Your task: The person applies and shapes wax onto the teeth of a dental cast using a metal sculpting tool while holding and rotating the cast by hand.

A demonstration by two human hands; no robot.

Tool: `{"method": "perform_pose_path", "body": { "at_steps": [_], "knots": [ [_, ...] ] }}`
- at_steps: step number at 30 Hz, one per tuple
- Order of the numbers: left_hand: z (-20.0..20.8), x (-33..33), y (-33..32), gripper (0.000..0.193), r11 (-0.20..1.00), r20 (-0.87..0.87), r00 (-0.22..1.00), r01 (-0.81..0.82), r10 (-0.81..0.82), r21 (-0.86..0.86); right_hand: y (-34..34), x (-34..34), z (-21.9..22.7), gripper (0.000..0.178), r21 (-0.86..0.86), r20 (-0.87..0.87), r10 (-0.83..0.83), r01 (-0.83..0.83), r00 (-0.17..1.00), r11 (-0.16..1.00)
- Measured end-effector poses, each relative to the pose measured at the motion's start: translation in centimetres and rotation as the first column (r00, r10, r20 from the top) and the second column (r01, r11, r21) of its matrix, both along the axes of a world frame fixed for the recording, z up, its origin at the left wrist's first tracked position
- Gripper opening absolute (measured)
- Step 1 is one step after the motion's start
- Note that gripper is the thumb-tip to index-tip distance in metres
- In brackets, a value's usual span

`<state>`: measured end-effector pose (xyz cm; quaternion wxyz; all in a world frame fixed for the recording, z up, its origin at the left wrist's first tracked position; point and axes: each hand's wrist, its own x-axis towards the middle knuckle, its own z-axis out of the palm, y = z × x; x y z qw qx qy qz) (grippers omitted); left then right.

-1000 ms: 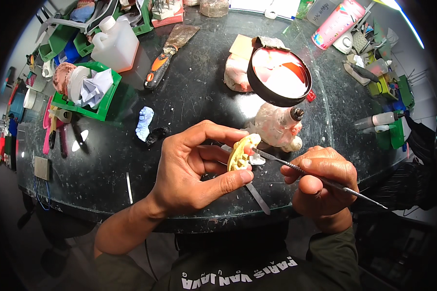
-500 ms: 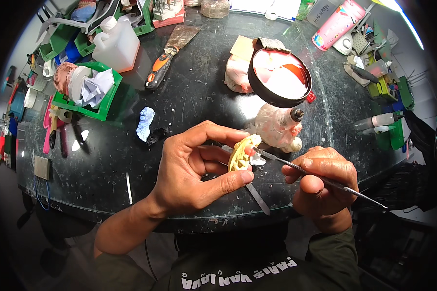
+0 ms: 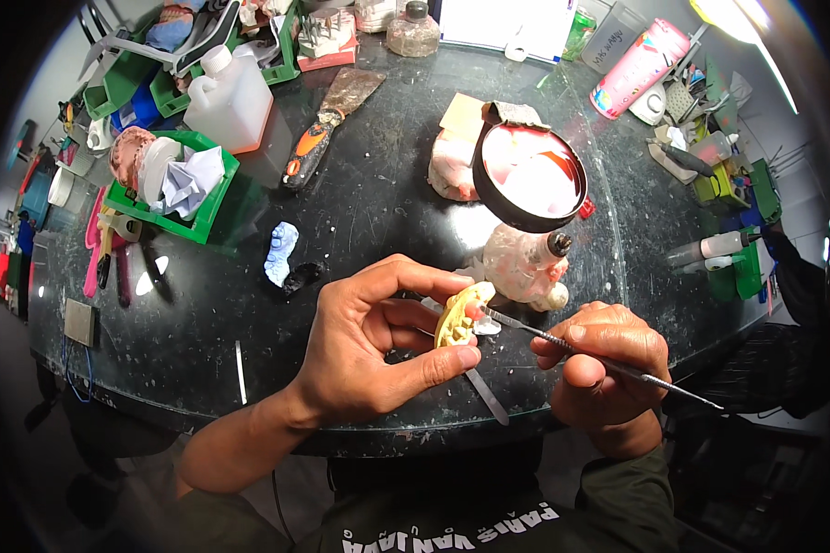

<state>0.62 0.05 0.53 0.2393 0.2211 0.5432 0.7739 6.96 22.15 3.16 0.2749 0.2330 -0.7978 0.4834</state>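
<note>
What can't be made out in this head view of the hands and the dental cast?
- Yellow dental cast: far face hidden by the left hand.
- Metal carving tool: middle covered by the right hand.
- Magnifier: what lies under its lens is a pink blur.
- Bench rim clutter: too small, bent by fisheye.

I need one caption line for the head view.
Left hand holds a yellow dental cast; right hand applies a thin metal tool.

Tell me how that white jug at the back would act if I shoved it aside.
The white jug looks like thin plastic, so probably light unless full; its level cannot be read. It stands upright on a broad base, so it would likely slide on the glossy black table rather than tip. It sits close to the green trays, so it may bump them.
</note>
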Motion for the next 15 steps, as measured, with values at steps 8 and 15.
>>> {"method": "perform_pose_path", "body": {
  "at_steps": [8,15],
  "knots": [
    [0.02,-0.11,-0.07,0.044,1.000,-0.006,1.000,0.004,-0.004,-0.008,-0.10,-0.01,-0.03,0.029,-0.027,0.006,-0.002,0.002,1.000,1.000],
    [0.00,-0.13,-0.04,0.044,1.000,0.007,1.000,0.004,-0.004,-0.003,-0.10,-0.06,0.10,0.029,-0.014,-0.001,-0.003,0.003,1.000,1.000]
  ]
}}
